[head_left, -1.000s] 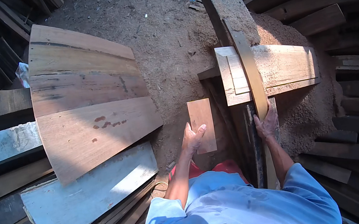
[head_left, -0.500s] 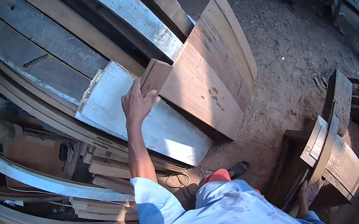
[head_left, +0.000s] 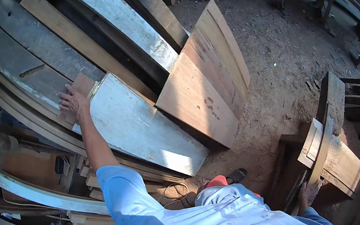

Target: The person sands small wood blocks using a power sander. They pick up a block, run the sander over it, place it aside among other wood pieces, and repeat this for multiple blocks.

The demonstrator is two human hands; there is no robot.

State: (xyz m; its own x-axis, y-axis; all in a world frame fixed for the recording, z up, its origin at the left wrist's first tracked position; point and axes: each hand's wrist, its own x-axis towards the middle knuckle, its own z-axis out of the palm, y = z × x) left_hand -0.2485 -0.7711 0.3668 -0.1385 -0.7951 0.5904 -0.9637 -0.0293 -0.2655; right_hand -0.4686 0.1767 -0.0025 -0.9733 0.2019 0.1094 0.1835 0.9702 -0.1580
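I see my left hand [head_left: 72, 101] stretched far out to the upper left, fingers spread flat on a small brown block [head_left: 79, 92]. It presses rather than grips: the palm lies on the block's face and I see nothing curled round an edge. The block lies on the stacked planks, its long axis running from lower left to upper right, its far corner pointing up and right, away from the wrist. Just right of the hand, touching the block's lower edge as far as I can tell, is a pale board [head_left: 139, 126], whitish and worn, with its long axis slanting from the hand down to the right. Further right of that board lean two brown boards [head_left: 203, 80], overlapping, sloping the same way. Above the hand, long grey planks [head_left: 28, 61] run diagonally.

My right hand [head_left: 308, 192] is low at the right, well apart from the left. It is closed on the lower end of a curved slat [head_left: 321, 148] that rises up and right from the fingers, though the fingers are partly hidden and small. That slat rests against a framed wooden piece [head_left: 340, 159] just above the hand, on a dark stand.
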